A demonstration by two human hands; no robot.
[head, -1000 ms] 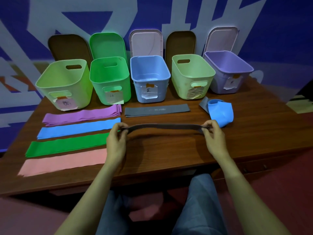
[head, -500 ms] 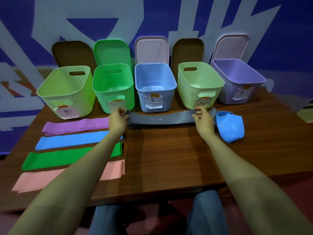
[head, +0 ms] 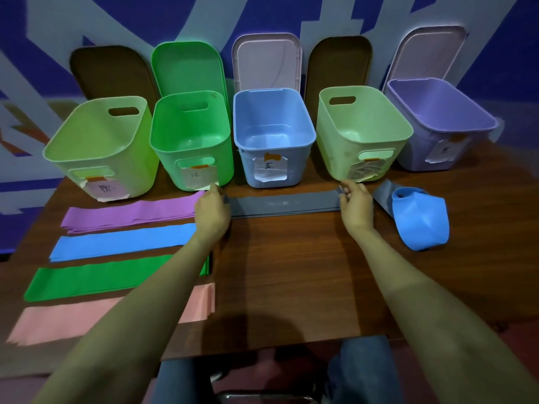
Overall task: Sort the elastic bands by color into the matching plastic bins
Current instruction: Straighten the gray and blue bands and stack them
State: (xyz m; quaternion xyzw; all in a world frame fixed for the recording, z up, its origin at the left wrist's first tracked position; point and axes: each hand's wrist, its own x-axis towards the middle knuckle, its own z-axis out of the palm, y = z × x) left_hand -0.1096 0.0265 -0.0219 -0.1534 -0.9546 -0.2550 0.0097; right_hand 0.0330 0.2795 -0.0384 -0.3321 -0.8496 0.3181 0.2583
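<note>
A grey elastic band [head: 284, 204] lies flat on a grey stack in front of the blue bin [head: 274, 141]. My left hand [head: 211, 212] pinches its left end and my right hand [head: 354, 204] pinches its right end. To the left lie flat stacks of purple bands [head: 131, 214], blue bands [head: 122, 243], green bands [head: 110, 279] and pink bands [head: 64, 320]. A loose blue band [head: 420, 221] sits crumpled at the right over another grey band [head: 383, 195]. Behind stand a light green bin [head: 99, 147], a green bin [head: 191, 138], a pale green bin [head: 360, 132] and a purple bin [head: 437, 121].
Lids lean against the wall behind the bins: brown lid [head: 112, 71], green lid [head: 186, 68], pink lid [head: 267, 61], second brown lid [head: 339, 62], pale lid [head: 428, 53]. The wooden table [head: 291, 272] has its front edge near my knees.
Both hands carried the stretched grey band from mid-table away from me and laid it on the grey stack in front of the bins. The camera moved closer.
</note>
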